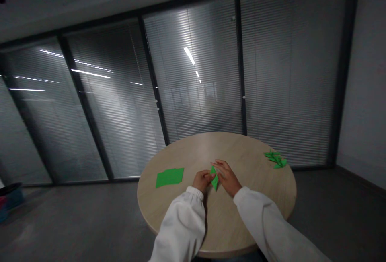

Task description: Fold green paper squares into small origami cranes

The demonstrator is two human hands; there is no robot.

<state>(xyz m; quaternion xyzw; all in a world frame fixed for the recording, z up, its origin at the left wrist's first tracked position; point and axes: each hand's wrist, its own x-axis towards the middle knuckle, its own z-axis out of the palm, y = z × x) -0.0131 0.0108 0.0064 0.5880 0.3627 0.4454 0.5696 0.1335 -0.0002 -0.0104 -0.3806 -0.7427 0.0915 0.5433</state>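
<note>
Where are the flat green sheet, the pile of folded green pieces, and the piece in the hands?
flat green sheet (169, 177), head view, sheet's middle.
pile of folded pieces (276, 159), head view, pile's centre.
held piece (214, 180), head view, its exposed middle.

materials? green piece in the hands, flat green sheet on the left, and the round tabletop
Green piece, between left hand and right hand: looks like thin matte paper, creased to a point. Flat green sheet: same matte green, lies flat, probably paper. Round table: pale wood-grain top with a soft sheen, likely laminate or veneer; can't tell which.
</note>
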